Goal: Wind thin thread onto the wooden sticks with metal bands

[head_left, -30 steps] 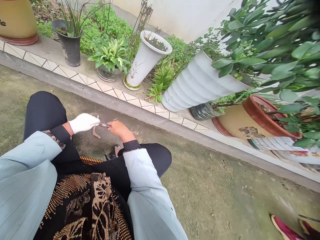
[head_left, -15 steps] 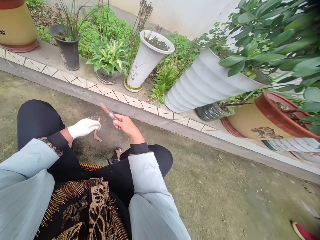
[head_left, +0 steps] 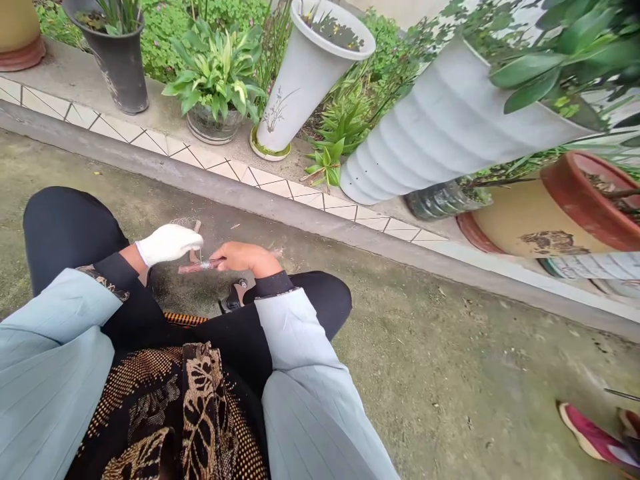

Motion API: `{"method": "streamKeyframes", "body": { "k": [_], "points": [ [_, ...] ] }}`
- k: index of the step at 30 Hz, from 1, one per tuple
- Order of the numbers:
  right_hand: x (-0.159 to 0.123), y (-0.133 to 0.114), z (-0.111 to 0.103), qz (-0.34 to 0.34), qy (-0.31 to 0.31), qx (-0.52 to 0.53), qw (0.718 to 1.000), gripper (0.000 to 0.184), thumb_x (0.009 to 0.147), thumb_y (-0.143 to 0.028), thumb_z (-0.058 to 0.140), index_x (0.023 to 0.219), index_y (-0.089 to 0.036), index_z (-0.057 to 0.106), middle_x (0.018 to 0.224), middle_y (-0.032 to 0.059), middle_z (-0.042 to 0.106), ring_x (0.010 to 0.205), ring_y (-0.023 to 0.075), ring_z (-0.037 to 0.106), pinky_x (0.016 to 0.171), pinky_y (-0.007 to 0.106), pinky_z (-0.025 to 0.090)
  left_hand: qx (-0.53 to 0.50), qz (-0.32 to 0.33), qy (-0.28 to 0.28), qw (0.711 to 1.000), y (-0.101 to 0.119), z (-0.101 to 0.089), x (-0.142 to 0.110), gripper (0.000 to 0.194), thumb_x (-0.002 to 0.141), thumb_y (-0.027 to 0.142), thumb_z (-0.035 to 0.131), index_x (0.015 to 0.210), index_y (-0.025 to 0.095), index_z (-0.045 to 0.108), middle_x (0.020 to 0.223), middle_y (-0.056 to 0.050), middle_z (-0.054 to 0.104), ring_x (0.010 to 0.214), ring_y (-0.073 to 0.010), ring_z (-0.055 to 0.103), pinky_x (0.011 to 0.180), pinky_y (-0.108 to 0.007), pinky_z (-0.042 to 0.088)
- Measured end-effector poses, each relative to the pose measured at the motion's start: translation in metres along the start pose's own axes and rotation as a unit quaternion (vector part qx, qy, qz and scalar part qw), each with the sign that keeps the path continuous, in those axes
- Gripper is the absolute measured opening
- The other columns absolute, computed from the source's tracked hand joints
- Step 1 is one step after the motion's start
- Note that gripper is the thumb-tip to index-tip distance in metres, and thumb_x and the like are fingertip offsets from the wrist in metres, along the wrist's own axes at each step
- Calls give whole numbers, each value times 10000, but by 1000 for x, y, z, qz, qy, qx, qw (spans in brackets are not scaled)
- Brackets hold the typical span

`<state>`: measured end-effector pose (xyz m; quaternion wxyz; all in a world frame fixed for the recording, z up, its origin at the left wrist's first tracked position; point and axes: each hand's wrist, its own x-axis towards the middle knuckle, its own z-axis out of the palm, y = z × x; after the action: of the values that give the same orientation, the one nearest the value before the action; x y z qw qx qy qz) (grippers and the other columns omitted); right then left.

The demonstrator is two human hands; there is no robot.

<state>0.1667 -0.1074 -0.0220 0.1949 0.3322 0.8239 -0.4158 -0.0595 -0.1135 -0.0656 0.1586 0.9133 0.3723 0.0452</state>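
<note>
My left hand point(head_left: 169, 244), in a white glove, is closed in a pinch on a thin wire point(head_left: 201, 254). The wire runs down to a brownish stick point(head_left: 188, 269), where silvery turns of it are wound round the middle. My bare right hand point(head_left: 245, 257) is wrapped round the stick's right part, and the stick lies nearly level. Loose loops of wire point(head_left: 184, 221) show just beyond the glove. A light brown piece of wood point(head_left: 197, 227) appears behind my left fingertips, partly hidden by them.
A tiled ledge point(head_left: 185, 152) crosses ahead, bearing a black pot point(head_left: 120, 67), a white tapered pot point(head_left: 295, 100), a large ribbed planter point(head_left: 425, 127) and a yellow-brown pot point(head_left: 530, 213). Another person's red shoe point(head_left: 585, 430) stands on the concrete floor point(head_left: 440, 373) at the lower right.
My right hand has lowered and turned the stick from steeply tilted to nearly level. My left hand has come nearer to it, shortening the wire between them. The view has shifted, and more red shoe shows.
</note>
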Motion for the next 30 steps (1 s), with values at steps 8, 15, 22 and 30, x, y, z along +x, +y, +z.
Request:
{"method": "streamKeyframes", "body": {
  "k": [8, 15, 22, 30],
  "points": [
    [-15, 22, -6, -103, 257, 397, 875, 450, 807, -268, 575, 1236, -133, 600, 716, -34, 522, 579, 77, 416, 556, 204, 350, -368, -75, -37, 926, 6, 1, 2, 402, 923, 456, 402, 870, 134, 637, 673, -15, 600, 571, -108, 483, 586, -226, 401],
    [5, 34, -2, 79, 372, 277, 882, 262, 833, -206, 508, 1039, -160, 662, 710, -17, 545, 618, 105, 472, 618, 228, 386, -161, -42, -51, 985, 16, -6, 4, 346, 929, 368, 376, 855, 180, 657, 791, -14, 677, 703, -148, 583, 676, -237, 402],
    [12, 23, 0, 245, 235, -19, 940, 251, 882, -239, 520, 1063, -213, 691, 1009, 106, 700, 876, 223, 614, 719, 305, 413, 93, -53, -82, 991, 19, -5, 7, 349, 939, 339, 366, 937, 192, 683, 743, -68, 685, 644, -200, 608, 572, -268, 342],
    [-8, 26, -6, -106, -26, 272, 956, 347, 816, -212, 596, 1152, -163, 666, 705, -30, 586, 578, 76, 463, 575, 207, 395, -138, -18, -73, 988, -7, 6, 16, 333, 921, 358, 397, 899, 181, 678, 820, -34, 697, 713, -151, 609, 660, -228, 418]
  ]
}}
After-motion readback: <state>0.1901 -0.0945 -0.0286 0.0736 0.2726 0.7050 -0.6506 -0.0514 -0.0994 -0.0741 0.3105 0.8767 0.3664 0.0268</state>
